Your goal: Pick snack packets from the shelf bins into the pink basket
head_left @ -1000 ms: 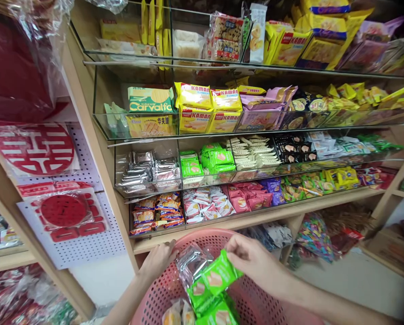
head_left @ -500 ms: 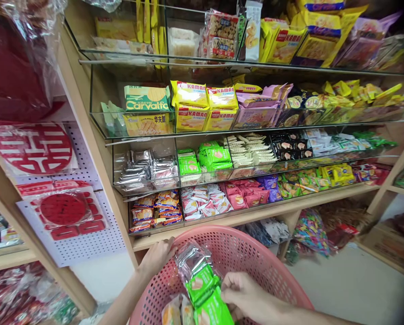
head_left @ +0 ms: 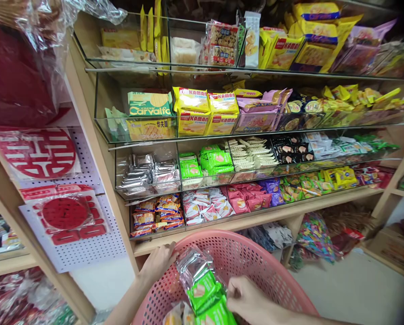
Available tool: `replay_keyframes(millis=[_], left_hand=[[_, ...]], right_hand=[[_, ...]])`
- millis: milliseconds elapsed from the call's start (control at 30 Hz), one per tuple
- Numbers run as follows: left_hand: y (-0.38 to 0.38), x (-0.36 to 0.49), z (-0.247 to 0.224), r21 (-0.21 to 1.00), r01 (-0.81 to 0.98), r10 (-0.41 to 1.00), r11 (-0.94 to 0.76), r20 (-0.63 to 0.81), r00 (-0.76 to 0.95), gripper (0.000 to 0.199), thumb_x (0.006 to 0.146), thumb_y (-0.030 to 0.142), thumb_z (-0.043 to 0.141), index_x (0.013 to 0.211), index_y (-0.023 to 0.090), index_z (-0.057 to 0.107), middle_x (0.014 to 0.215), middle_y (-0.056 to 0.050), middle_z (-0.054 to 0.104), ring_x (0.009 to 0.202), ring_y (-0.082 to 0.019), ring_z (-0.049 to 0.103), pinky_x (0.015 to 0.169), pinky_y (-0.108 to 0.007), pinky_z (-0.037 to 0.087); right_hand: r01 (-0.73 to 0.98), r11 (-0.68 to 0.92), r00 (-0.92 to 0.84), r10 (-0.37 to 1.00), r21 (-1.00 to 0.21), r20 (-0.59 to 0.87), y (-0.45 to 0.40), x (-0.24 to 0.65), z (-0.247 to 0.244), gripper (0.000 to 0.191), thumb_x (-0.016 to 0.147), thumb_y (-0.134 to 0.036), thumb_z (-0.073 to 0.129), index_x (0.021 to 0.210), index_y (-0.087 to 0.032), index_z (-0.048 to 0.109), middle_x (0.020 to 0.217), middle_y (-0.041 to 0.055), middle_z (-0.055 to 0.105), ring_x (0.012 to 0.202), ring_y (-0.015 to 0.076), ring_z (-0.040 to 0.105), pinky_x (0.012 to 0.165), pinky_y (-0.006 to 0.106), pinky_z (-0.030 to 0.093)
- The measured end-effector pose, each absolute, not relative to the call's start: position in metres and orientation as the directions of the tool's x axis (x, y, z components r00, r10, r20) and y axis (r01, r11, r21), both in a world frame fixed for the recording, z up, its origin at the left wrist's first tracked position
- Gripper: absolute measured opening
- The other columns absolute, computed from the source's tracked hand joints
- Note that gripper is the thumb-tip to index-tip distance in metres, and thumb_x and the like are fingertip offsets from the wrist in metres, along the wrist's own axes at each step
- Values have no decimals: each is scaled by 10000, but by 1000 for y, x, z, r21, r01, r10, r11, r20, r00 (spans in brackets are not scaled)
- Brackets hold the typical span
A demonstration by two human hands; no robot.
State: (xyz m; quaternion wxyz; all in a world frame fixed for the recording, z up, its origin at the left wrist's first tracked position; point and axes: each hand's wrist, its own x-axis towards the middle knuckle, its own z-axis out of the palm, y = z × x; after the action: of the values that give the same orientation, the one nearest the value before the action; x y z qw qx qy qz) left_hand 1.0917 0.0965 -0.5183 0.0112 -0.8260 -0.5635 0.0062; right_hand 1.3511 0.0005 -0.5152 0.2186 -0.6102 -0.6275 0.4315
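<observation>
A pink perforated plastic basket [head_left: 266, 266] stands low in front of the shelves. My left hand [head_left: 159, 264] is closed over its left rim. Inside lie green snack packets [head_left: 205, 291], silver-wrapped packets [head_left: 195, 266] under clear film, and a few pale wrapped snacks [head_left: 179, 313] at the bottom edge. My right hand [head_left: 244, 295] is inside the basket, fingers curled, right against the green packets' right side. Its fingertips are partly hidden, so I cannot tell whether anything is pinched in them.
Tiered glass-fronted shelves [head_left: 222, 180] carry packed snacks, with silver packets [head_left: 139, 174] and green packets [head_left: 217, 160] in the third row from the top. Red paper decorations [head_left: 66, 214] hang on a pegboard at left. A bag of colourful sweets [head_left: 315, 237] sits below the shelves.
The view has shifted slightly. My right hand has moved a little right and its fingers are curled tighter beside the green packets. My left hand stays on the rim.
</observation>
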Motion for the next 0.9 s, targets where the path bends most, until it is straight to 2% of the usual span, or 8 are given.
replay_keyframes(millis=[167,333,467,567,667,733,800,900], left_hand=[[94,1094,-515,-46,938,939,-343,-25,342,279,952,288,307,1101,161,505,900,-115,701,861,-269,678,675,-302,466],[94,1095,-513,-53,943,944,-329,-45,327,289,951,278,308,1123,149,501,865,-117,700,863,-277,678,677,-310,473],[95,1094,-514,-38,939,940,-342,-20,341,263,941,262,331,1095,151,513,937,-123,698,868,-274,676,684,-313,474],[94,1094,-514,-31,938,938,-345,-16,345,256,941,266,330,1076,159,519,952,-113,698,861,-263,676,675,-299,470],[95,1094,-517,-32,937,937,-348,-13,348,262,946,280,319,1072,165,518,945,-100,699,848,-250,676,667,-284,464],[96,1094,-518,-36,937,937,-349,-7,349,269,950,281,313,1081,160,514,934,-98,699,843,-248,674,671,-287,465],[96,1094,-518,-35,938,938,-346,-9,345,268,949,278,318,1088,156,512,923,-94,698,841,-248,673,675,-291,466],[96,1095,-518,-35,941,942,-336,-14,335,263,945,268,332,1100,159,514,940,-92,695,861,-244,668,684,-289,469]], right_hand=[[642,-162,-122,943,-749,-309,1,1351,-516,76,605,-117,497,585,-190,495,705,10,570,756,162,536,650,248,340],[632,-133,-137,950,-764,-279,-2,1352,-515,65,613,-132,492,588,-192,494,687,0,576,734,154,548,638,239,350],[652,-121,-131,954,-749,-269,1,1354,-518,83,626,-114,497,591,-189,497,696,8,595,733,157,552,633,242,357],[651,-6,-161,976,-759,-146,11,1360,-505,91,650,-105,492,618,-183,526,694,10,613,710,153,551,625,246,359],[632,217,-226,970,-744,92,31,1365,-463,86,721,-147,490,680,-189,554,669,-11,608,652,131,534,601,241,358],[645,389,-251,921,-658,297,50,1365,-422,85,774,-185,487,722,-193,554,698,-13,606,658,127,529,611,243,364],[677,558,-323,812,-480,487,75,1361,-379,86,809,-184,484,764,-185,557,763,1,608,699,132,532,640,250,377],[764,645,-506,583,16,636,121,1347,-325,143,869,-148,433,893,-151,575,908,60,605,835,172,534,760,301,388]])
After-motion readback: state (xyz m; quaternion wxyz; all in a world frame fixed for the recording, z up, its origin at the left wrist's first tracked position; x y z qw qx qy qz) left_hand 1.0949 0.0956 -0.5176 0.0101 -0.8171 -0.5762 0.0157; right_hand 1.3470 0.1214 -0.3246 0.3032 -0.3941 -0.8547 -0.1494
